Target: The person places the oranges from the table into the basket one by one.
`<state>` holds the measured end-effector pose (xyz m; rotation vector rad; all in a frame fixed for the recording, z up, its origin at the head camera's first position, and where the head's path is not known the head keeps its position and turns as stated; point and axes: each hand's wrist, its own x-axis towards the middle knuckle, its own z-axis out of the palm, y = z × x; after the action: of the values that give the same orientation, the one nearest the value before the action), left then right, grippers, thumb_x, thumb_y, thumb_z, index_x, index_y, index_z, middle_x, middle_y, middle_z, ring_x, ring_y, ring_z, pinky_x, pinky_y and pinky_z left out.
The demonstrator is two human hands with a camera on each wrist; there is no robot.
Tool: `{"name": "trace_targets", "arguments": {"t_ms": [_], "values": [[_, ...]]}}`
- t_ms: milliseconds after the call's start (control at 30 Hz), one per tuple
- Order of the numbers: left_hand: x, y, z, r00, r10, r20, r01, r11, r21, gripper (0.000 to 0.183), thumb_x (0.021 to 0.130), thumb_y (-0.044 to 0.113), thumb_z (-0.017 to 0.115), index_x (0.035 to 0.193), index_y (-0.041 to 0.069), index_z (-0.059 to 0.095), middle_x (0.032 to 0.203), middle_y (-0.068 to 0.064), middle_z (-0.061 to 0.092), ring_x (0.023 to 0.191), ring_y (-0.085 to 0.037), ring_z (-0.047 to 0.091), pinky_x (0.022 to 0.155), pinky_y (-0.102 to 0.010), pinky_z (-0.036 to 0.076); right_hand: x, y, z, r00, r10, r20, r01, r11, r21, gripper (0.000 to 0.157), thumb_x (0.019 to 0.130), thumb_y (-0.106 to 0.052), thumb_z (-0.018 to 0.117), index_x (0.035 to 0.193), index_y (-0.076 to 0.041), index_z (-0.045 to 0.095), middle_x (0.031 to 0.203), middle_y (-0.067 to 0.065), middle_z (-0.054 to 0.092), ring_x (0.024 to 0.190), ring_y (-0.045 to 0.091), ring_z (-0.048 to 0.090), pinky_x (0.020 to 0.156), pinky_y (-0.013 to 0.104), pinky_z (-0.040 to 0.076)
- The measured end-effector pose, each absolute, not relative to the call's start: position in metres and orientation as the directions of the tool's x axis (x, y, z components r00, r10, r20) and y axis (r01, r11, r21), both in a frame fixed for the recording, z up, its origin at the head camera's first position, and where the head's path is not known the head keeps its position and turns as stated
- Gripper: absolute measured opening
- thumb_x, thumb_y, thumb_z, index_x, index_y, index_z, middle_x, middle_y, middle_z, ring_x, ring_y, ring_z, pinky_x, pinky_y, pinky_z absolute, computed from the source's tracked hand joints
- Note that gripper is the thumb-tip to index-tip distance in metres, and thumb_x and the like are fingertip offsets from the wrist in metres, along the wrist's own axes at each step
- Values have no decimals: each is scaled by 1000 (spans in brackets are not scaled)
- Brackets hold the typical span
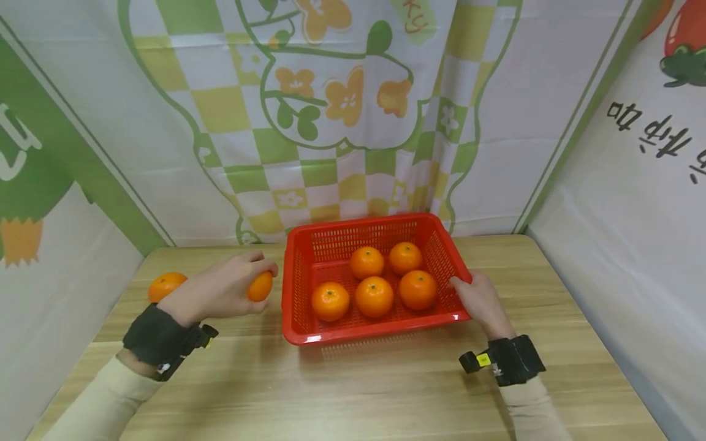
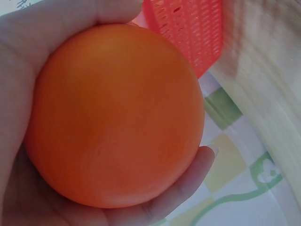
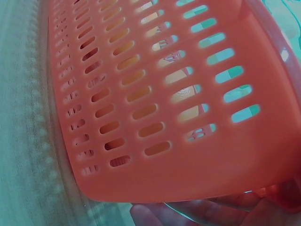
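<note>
My left hand (image 1: 234, 286) grips an orange (image 1: 260, 286) just left of the red plastic basket (image 1: 375, 334). In the left wrist view this orange (image 2: 115, 115) fills the palm, with fingers and thumb curved round its sides. At the basket's right end, my right hand (image 1: 483, 301) holds the rim, thumb on top. The right wrist view shows the slotted basket wall (image 3: 131, 103) close up, with the right hand's fingers (image 3: 188, 214) at its lower edge. Inside the basket sit several oranges (image 1: 374, 296), mostly toward its middle and right.
Another orange (image 1: 167, 286) lies on the wooden table (image 1: 353, 392) at the left, partly behind the left wrist. A checked green, yellow and white curtain (image 1: 347, 177) hangs behind the basket. Printed panels (image 1: 623, 202) stand at both sides.
</note>
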<state>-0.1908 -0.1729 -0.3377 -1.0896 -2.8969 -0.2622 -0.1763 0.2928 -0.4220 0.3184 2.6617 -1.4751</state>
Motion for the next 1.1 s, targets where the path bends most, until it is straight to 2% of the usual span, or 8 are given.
{"name": "trace_targets", "arguments": {"t_ms": [167,367,600,933,1100], "values": [[-194,-166,-336,-724,681,115,690,712,126,40,78,19,87,113,12,68,97,-2,59,78,-13,52,69,-29,48,-176,293,-422,-974,140,-177,223,504,-834,40,104,-26,50,125,6,61,105,17,69,85,23,70,71,28,54],[-196,-154,-336,-706,698,122,708,699,99,40,79,25,87,112,12,70,97,0,59,79,-13,53,73,-31,50,-176,293,-420,-971,142,-193,238,500,-833,41,105,-27,49,127,5,60,109,19,69,88,26,69,71,28,54],[-202,-144,-335,-689,715,117,724,686,74,42,77,25,88,110,12,66,103,-5,61,85,-19,58,80,-40,56,-176,292,-421,-971,148,-188,238,498,-834,40,104,-27,50,125,5,62,108,19,71,87,24,70,71,27,54],[-215,-130,-333,-676,733,79,737,672,69,41,78,25,87,111,10,68,96,-4,61,75,-16,55,71,-34,51,-177,292,-421,-971,148,-189,238,497,-835,41,105,-30,52,127,4,61,110,18,70,89,23,69,71,27,53],[-219,-125,-333,-676,733,75,737,673,66,40,77,26,88,109,12,68,97,-5,61,80,-20,58,74,-38,53,-177,292,-421,-969,145,-200,246,487,-838,43,106,-32,53,129,4,62,112,19,70,88,23,70,70,27,54]]}}
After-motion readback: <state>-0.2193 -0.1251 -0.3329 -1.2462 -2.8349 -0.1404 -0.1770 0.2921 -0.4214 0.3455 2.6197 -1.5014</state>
